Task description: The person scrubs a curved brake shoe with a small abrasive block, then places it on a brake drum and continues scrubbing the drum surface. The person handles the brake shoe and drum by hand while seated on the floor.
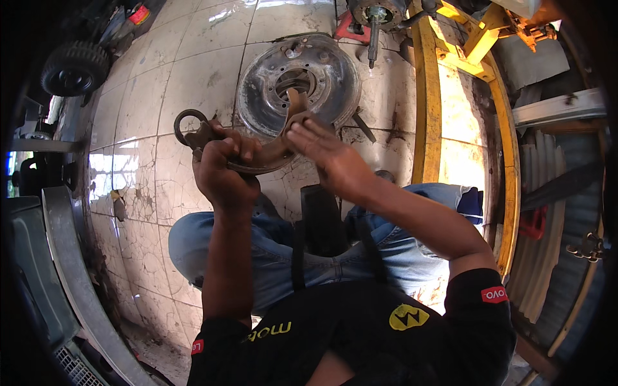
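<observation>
Brown brake shoe [275, 156], yellow frame [425, 96]

Black short-sleeved shirt [367, 321], faded blue jeans [402, 241]

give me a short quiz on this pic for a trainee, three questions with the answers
1. True or false: the left hand is empty.
2. Multiple choice: what colour is the metal frame to the right of the round metal plate?
A) green
B) yellow
C) blue
3. Fill the gap: the round metal plate lies on a ____ floor.

Key
1. False; the left hand holds a curved metal piece.
2. B
3. tiled
</observation>
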`<action>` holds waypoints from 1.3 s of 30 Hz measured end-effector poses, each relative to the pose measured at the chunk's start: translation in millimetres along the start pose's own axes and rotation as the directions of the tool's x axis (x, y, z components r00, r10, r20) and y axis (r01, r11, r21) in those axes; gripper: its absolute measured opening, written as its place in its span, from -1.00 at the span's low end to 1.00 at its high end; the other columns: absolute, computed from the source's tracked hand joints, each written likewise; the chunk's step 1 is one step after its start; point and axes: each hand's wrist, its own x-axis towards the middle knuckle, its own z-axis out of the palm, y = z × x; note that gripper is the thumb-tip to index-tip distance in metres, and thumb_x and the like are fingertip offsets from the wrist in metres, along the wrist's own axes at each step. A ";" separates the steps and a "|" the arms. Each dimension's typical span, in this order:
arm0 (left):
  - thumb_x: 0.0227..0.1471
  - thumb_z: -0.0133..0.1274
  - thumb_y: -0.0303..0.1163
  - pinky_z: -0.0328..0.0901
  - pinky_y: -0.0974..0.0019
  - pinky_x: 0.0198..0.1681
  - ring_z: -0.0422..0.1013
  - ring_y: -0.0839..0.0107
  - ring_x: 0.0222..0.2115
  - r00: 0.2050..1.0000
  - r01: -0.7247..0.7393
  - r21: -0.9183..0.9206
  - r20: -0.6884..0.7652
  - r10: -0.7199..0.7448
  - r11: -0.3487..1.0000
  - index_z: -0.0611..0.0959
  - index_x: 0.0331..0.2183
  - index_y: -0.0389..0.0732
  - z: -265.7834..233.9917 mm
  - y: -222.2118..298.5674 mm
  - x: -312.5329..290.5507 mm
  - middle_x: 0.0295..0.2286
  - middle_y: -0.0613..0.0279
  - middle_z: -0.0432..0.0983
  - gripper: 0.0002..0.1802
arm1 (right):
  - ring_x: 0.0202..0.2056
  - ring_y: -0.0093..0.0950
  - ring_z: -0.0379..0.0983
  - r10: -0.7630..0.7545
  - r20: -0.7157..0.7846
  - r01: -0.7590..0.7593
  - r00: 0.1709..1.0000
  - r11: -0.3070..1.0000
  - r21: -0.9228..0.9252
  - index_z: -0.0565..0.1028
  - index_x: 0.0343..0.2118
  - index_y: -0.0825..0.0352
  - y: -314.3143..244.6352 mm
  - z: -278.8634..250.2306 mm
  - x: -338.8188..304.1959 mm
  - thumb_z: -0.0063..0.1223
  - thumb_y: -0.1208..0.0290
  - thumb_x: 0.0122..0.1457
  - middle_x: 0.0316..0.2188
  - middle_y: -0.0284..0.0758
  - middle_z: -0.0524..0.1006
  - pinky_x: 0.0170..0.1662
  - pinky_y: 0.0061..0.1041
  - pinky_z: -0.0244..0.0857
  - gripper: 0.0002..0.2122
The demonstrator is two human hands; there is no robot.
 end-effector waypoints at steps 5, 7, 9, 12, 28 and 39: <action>-0.15 -0.10 -0.52 0.29 0.20 -0.36 0.23 0.43 -0.62 0.998 -0.028 0.068 0.055 0.024 0.997 0.41 -0.26 -0.26 0.6 3.1 -5.0 -0.59 0.24 0.31 -0.71 | 0.24 -0.25 0.21 -0.080 0.052 0.084 0.995 0.994 -0.071 0.34 0.17 0.30 4.9 0.4 -0.8 -0.06 0.79 -0.08 0.18 -0.19 0.35 0.30 -0.24 0.12 -0.36; -0.16 -0.08 -0.52 0.28 0.21 -0.38 0.23 0.43 -0.62 0.994 -0.022 0.146 0.111 0.006 0.989 0.42 -0.26 -0.27 -1.6 6.4 -8.6 -0.59 0.24 0.32 -0.70 | 0.23 -0.24 0.23 -0.036 0.085 0.055 0.996 0.970 -0.236 0.35 0.16 0.29 19.2 -4.8 5.0 -0.09 0.75 -0.03 0.17 -0.21 0.37 0.29 -0.24 0.12 -0.41; -0.16 -0.07 -0.52 0.28 0.22 -0.40 0.24 0.43 -0.63 0.994 -0.009 0.140 0.108 -0.006 0.990 0.42 -0.26 -0.27 1.2 10.5 -8.0 -0.58 0.23 0.33 -0.70 | 0.23 -0.25 0.24 -0.069 0.055 0.077 0.996 0.986 -0.148 0.36 0.16 0.27 3.7 2.7 -7.8 -0.10 0.74 -0.03 0.16 -0.22 0.38 0.30 -0.22 0.10 -0.42; -0.17 -0.06 -0.51 0.29 0.23 -0.40 0.24 0.43 -0.63 0.992 0.020 0.088 0.122 -0.031 0.996 0.43 -0.27 -0.27 -0.3 14.5 -6.7 -0.58 0.23 0.33 -0.71 | 0.23 -0.26 0.24 -0.123 0.063 0.129 0.990 0.987 -0.092 0.37 0.16 0.25 -1.0 0.1 -11.3 -0.10 0.73 -0.02 0.16 -0.23 0.39 0.30 -0.21 0.08 -0.42; -0.19 -0.04 -0.48 0.32 0.18 -0.35 0.30 0.41 -0.64 0.986 0.008 0.356 0.153 -0.067 0.934 0.42 -0.25 -0.31 2.3 23.4 -8.9 -0.62 0.23 0.35 -0.66 | 0.27 -0.28 0.18 -0.063 0.235 0.128 0.970 0.953 -0.274 0.34 0.16 0.28 21.0 -1.3 -14.5 -0.14 0.56 0.12 0.20 -0.28 0.34 0.32 -0.19 0.00 -0.53; -0.19 -0.04 -0.49 0.34 0.20 -0.36 0.30 0.42 -0.66 0.982 0.002 0.388 0.173 -0.075 0.922 0.46 -0.27 -0.31 2.2 23.5 -11.3 -0.64 0.23 0.35 -0.68 | 0.26 -0.19 0.17 -0.087 0.256 0.163 0.963 0.943 -0.290 0.36 0.15 0.28 24.1 1.6 -15.4 -0.12 0.54 0.12 0.21 -0.25 0.33 0.33 -0.17 0.00 -0.54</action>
